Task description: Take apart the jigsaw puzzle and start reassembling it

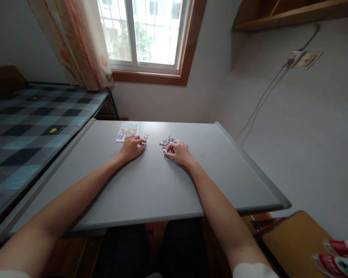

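My left hand (131, 148) is on the table beside a short row of small jigsaw puzzle pieces (146, 136). Its thumb and index finger curl together at the lower end of the row, closed on a puzzle piece that they mostly hide. Just behind that hand lies a printed picture card (127, 130) with a white border, partly covered by the fingers. To the right, a loose pile of multicoloured puzzle pieces (168, 139) sits under my right hand (178, 151). The right thumb and index finger are apart over the near side of the pile, part of which they hide.
Everything rests on a light grey table (150, 193) with raised side edges. A bed with a checked cover (60, 112) stands at the left, below a curtain and window (145, 34). At right are a wooden chair (295, 239) holding red-labelled bottles (333, 264), and cables (258, 102) along the wall.
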A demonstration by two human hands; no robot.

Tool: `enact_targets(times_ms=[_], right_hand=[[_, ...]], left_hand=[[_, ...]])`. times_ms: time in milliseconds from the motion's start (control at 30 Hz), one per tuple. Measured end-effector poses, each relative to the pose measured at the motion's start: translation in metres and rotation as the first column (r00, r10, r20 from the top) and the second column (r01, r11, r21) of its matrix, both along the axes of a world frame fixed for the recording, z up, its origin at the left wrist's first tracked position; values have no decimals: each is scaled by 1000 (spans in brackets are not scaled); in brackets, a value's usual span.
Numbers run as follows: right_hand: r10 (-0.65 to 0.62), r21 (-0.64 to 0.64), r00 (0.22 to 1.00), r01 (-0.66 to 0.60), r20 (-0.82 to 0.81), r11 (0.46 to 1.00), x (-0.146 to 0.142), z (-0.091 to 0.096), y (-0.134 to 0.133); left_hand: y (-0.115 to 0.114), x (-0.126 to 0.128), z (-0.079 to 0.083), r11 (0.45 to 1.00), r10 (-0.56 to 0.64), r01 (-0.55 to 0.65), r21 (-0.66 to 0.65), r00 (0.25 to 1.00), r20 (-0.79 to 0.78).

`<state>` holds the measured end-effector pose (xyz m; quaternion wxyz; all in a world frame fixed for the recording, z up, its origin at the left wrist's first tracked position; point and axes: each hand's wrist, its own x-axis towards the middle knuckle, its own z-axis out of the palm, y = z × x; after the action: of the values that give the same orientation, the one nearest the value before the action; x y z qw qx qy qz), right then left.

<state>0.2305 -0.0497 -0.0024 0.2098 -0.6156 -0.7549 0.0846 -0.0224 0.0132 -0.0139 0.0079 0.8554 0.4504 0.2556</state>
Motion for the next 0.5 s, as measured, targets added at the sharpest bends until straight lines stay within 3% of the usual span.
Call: enact_targets(times_ms=[200, 367, 500], right_hand=[[3, 2, 1000, -3, 5, 1000, -4, 3, -2], [-10, 41, 1000, 11, -17, 999, 0, 7, -1], [-137, 72, 990, 138, -17, 988, 16, 12, 2]], left_hand=[[-2, 1, 5, 985, 166, -165, -53, 986, 6], [-1, 0, 4, 990, 128, -127, -67, 992, 12], [-1, -1, 2, 994, 40, -40, -104, 999, 2]])
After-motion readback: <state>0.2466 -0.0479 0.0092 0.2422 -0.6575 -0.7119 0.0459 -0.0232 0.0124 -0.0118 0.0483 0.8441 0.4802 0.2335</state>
